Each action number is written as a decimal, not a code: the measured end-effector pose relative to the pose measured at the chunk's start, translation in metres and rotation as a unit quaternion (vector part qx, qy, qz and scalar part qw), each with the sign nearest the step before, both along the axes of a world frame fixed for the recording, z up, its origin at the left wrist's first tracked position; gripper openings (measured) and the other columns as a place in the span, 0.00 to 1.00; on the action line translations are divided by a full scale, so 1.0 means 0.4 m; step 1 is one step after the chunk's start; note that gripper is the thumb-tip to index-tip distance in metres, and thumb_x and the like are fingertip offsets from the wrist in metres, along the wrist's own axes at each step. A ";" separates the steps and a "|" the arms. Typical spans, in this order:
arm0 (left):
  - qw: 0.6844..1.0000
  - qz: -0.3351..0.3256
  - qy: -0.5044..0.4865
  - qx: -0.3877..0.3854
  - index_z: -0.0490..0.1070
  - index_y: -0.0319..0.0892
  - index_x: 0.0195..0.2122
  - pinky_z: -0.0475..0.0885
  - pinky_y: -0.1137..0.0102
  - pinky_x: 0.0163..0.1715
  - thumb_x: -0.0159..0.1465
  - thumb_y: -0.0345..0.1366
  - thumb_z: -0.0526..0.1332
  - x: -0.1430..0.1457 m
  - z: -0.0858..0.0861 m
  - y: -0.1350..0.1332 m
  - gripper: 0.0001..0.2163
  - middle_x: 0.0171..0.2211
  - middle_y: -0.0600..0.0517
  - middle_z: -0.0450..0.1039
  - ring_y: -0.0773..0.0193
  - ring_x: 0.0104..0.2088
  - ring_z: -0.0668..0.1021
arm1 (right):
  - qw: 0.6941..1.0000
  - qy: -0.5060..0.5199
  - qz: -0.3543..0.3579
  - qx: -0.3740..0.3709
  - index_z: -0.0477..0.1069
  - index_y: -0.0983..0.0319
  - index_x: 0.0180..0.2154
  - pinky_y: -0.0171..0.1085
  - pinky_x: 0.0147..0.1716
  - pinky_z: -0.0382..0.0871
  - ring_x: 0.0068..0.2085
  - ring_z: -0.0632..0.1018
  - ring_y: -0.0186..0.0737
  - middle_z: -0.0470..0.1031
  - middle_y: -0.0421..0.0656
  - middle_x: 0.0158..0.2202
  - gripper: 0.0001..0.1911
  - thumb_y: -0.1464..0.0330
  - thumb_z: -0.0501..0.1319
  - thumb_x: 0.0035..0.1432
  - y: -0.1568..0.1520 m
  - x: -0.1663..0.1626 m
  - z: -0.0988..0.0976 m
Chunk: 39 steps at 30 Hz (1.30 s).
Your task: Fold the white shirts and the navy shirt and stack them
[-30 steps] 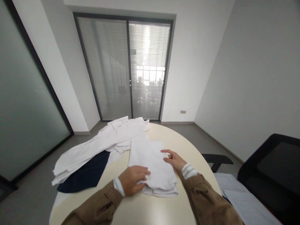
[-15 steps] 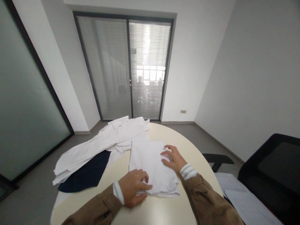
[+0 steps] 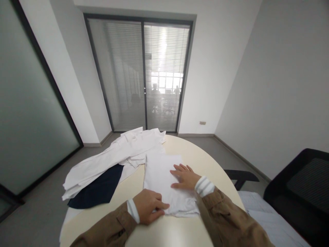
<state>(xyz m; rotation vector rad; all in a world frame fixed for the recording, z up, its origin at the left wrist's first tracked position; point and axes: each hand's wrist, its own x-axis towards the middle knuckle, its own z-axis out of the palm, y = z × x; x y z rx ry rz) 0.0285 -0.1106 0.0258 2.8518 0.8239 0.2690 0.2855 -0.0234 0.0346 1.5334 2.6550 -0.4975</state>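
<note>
A folded white garment point(image 3: 160, 181) lies flat on the round cream table point(image 3: 203, 154) in front of me. My left hand point(image 3: 149, 207) rests at its near left edge, index finger and thumb stretched out on the cloth and the other fingers partly curled. On the upper right part of the fabric, my right hand point(image 3: 185, 176) lies palm down with fingers spread. Neither hand grips the cloth. Some wrinkles show along the garment's near right edge.
Left of the folded garment, a pile of white clothes point(image 3: 113, 154) is spread over the table, with a dark navy cloth point(image 3: 99, 190) partly under it. A black office chair point(image 3: 305, 185) stands at the right, with pale cloth or paper point(image 3: 267, 209) on its seat.
My right hand has slid slightly left and down over the garment, its fingers flatter. My left hand stays at the near left edge. The view has shifted a little.
</note>
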 end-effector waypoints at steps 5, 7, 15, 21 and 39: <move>1.000 -0.009 -0.004 -0.001 0.76 0.53 0.50 0.68 0.70 0.27 0.62 0.43 0.61 0.005 -0.013 0.004 0.15 0.31 0.53 0.76 0.61 0.29 0.78 | 0.998 0.022 0.038 0.044 0.56 0.53 0.66 0.62 0.64 0.41 0.70 0.49 0.59 0.50 0.48 0.71 0.38 0.44 0.53 0.60 0.061 -0.133 0.069; 0.999 -0.026 -0.025 -0.017 0.77 0.51 0.48 0.68 0.71 0.27 0.61 0.42 0.62 0.007 -0.016 -0.002 0.14 0.29 0.53 0.77 0.62 0.28 0.78 | 0.997 0.042 0.037 0.052 0.49 0.53 0.69 0.62 0.65 0.38 0.71 0.45 0.58 0.44 0.47 0.72 0.39 0.43 0.47 0.63 0.081 -0.183 0.057; 0.973 0.111 -0.176 -0.102 0.77 0.41 0.28 0.70 0.72 0.30 0.69 0.38 0.52 0.027 0.016 0.032 0.17 0.22 0.52 0.76 0.66 0.23 0.75 | 0.993 0.053 0.001 0.106 0.47 0.52 0.69 0.66 0.63 0.30 0.70 0.41 0.63 0.45 0.46 0.72 0.38 0.44 0.43 0.64 0.057 -0.237 -0.093; 0.935 0.318 -0.157 -0.004 0.59 0.39 0.65 0.57 0.50 0.63 0.71 0.41 0.47 0.047 -0.026 0.198 0.23 0.66 0.39 0.59 0.50 0.66 0.61 | 0.990 0.081 -0.017 0.113 0.48 0.56 0.69 0.59 0.66 0.37 0.70 0.47 0.55 0.48 0.44 0.71 0.30 0.57 0.42 0.68 0.057 -0.227 -0.092; 0.915 0.398 -0.040 0.047 0.58 0.46 0.67 0.52 0.46 0.64 0.69 0.51 0.50 0.017 -0.152 0.227 0.28 0.69 0.40 0.51 0.43 0.69 0.53 | 0.986 0.057 -0.076 0.138 0.54 0.59 0.68 0.59 0.66 0.37 0.71 0.45 0.59 0.47 0.50 0.71 0.38 0.46 0.49 0.63 0.040 -0.093 -0.088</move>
